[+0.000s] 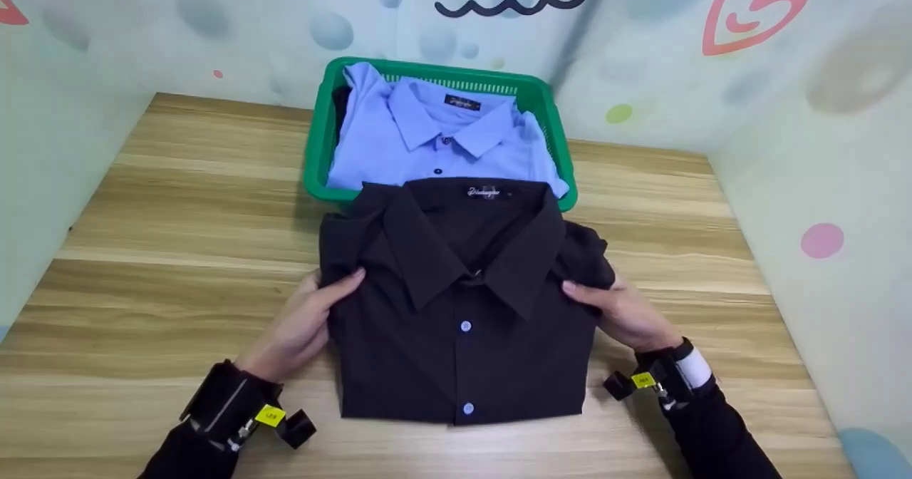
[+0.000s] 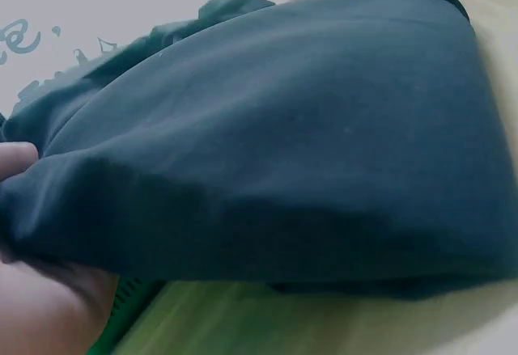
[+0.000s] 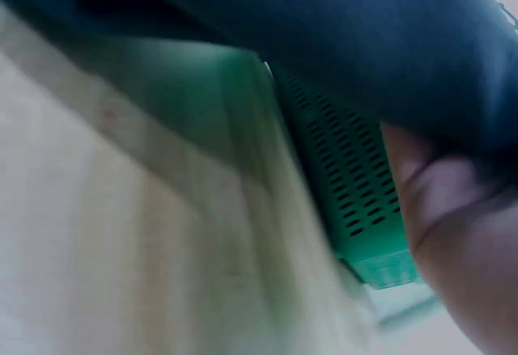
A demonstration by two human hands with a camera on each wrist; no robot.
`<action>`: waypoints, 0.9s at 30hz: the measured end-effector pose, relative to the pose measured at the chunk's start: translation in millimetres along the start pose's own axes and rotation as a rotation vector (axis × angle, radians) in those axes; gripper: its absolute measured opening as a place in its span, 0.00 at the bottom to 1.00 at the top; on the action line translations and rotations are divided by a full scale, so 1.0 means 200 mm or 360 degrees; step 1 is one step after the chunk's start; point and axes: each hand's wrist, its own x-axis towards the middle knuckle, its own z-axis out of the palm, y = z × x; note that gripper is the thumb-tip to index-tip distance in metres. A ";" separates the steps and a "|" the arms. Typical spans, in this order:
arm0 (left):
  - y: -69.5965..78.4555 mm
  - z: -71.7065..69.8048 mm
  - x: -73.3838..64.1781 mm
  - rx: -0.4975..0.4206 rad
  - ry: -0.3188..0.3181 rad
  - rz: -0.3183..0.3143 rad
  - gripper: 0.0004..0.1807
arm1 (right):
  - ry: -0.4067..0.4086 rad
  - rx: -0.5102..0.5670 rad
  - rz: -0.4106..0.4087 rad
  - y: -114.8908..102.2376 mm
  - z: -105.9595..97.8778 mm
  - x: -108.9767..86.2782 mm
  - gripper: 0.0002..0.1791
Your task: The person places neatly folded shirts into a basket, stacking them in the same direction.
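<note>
A folded black shirt (image 1: 406,351) with pale buttons is held by both hands, collar toward the back. The left hand (image 1: 303,326) grips its left side, thumb on top and the other fingers hidden underneath. On the opposite side, the right hand (image 1: 627,311) holds the shirt the same way. In the left wrist view the shirt (image 2: 291,145) rises off the table, and the right wrist view shows space under its raised edge. The shirt's collar end overlaps the front rim of a green basket (image 1: 563,144). Inside the basket lies a folded light blue shirt (image 1: 370,151).
The basket stands at the back of a wood-grain table (image 1: 192,251), close to a patterned wall (image 1: 271,30). Side walls border the table left and right. Something dark shows at the basket's left inner side, beside the blue shirt.
</note>
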 end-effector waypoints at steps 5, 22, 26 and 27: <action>0.05 0.01 0.04 0.0028 0.0025 0.0065 0.27 | 0.0061 -0.0044 -0.0025 -0.07 0.00 0.04 0.22; 0.32 0.03 0.34 0.0250 0.0166 0.0268 0.25 | 0.0202 -0.0164 0.0007 -0.42 0.07 0.33 0.25; 0.41 0.06 0.38 0.0272 0.0183 0.0245 0.24 | 0.0226 -0.0191 -0.0015 -0.51 0.09 0.38 0.21; 0.44 0.07 0.39 0.0261 0.0184 0.0236 0.24 | 0.0232 -0.0199 -0.0033 -0.53 0.10 0.40 0.20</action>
